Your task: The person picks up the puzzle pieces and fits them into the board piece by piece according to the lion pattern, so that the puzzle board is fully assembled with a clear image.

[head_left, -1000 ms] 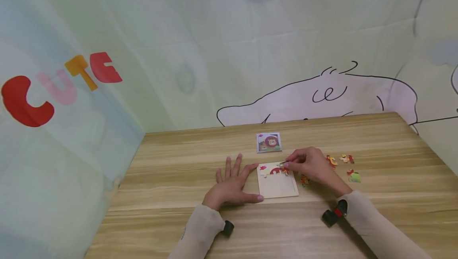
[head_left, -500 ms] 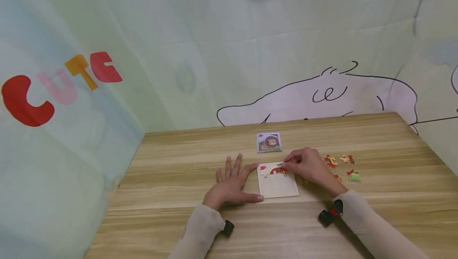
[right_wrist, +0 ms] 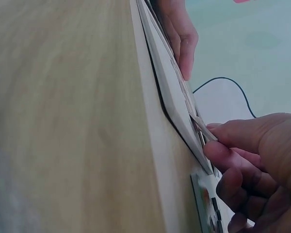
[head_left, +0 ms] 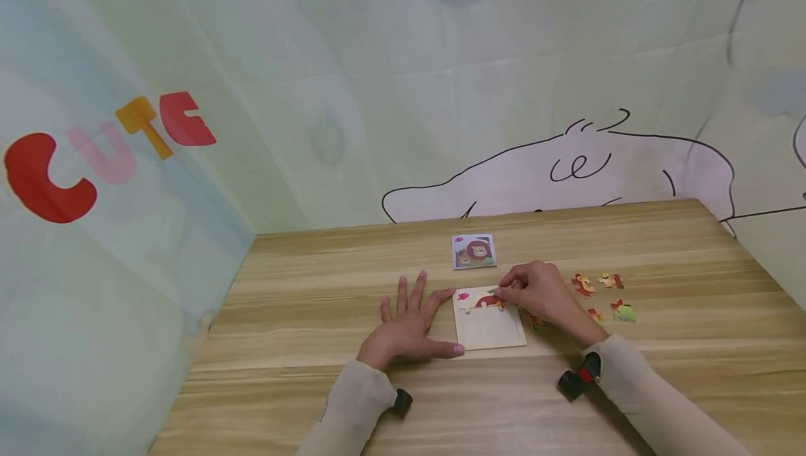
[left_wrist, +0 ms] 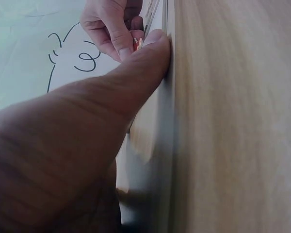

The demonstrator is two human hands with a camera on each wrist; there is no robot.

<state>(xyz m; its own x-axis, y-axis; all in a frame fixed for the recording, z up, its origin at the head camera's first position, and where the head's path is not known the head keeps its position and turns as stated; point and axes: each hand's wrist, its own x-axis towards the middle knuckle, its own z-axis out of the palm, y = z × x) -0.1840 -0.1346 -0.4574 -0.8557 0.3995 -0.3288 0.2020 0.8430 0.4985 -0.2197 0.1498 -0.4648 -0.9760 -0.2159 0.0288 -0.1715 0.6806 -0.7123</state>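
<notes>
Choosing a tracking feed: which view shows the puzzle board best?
Head: it shows the puzzle board from above, pieces along its far side, the right hand covering one corner. Both wrist views show it nearly edge-on; in the left, the left hand blocks part.

Cartoon-printed hangings (head_left: 264,57) lettered "CUTE" around a wood-grain table (head_left: 283,309) mark a playroom-like corner.

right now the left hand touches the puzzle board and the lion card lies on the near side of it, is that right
Not the near side: in the head view, the lion card lies beyond the puzzle board. The left hand does touch the board.
</notes>
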